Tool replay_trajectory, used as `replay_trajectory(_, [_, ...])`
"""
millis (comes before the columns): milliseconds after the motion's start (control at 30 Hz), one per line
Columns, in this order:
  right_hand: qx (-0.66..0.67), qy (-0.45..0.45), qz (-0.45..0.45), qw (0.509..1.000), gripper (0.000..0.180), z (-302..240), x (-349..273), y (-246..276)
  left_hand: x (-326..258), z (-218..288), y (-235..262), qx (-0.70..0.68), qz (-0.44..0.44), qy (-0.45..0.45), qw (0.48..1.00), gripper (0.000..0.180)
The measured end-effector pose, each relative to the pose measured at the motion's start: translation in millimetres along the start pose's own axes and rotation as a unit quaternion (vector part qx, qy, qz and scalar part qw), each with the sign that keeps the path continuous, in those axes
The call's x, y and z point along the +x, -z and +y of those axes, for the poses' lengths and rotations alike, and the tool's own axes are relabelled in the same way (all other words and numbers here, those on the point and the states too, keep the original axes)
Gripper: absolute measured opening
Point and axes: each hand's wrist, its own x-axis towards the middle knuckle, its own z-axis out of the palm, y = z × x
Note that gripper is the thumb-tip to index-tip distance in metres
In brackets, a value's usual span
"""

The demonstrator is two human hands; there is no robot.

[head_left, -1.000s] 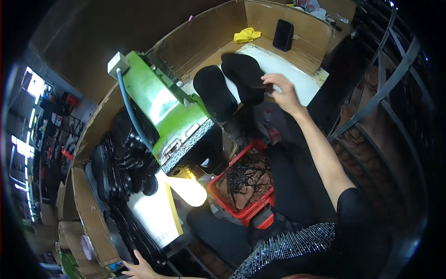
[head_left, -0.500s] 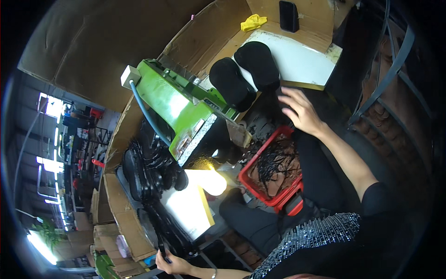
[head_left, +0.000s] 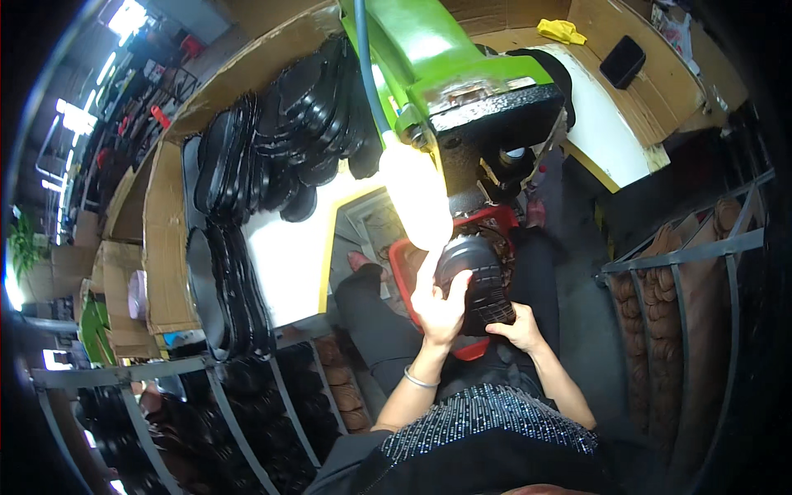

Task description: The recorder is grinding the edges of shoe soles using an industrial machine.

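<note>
A black shoe sole point(head_left: 474, 272) with a ridged tread is held between both hands, over the red basket point(head_left: 402, 268) at my lap. My left hand point(head_left: 439, 312) grips its left side, the thumb lying across it and the index finger stretched along its edge. The right hand point(head_left: 521, 330) pinches the near end between thumb and fingers. Just beyond the sole stands a green machine point(head_left: 470, 74) with a dark head. Its glowing lamp point(head_left: 417, 198) hangs close to my left fingertips.
Stacked black soles point(head_left: 231, 285) line the left side of a white tabletop point(head_left: 289, 268) with cardboard walls. At the far right are a yellow cloth point(head_left: 562, 31) and a phone point(head_left: 622, 62). Metal racks stand at left and right; the right one point(head_left: 685, 260) holds brown soles.
My left hand has come from the stacked soles at the lower left to my lap. The right hand has left the far worktop, and both now hold a black sole. The view has turned.
</note>
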Motion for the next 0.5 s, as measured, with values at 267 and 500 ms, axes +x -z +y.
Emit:
replay_trajectory(267, [0.098, -0.007, 0.010, 0.995, 0.028, -0.4, -12.3, 18.3, 21.8, 11.0, -39.9, 0.045, -0.049, 0.107, 0.992, 0.024])
replay_trajectory(500, [0.260, 0.027, 0.127, 0.957, 0.056, -2.2, -30.0, 65.1, 16.8, -23.6, -27.4, 0.084, -0.053, 0.074, 0.992, 0.021])
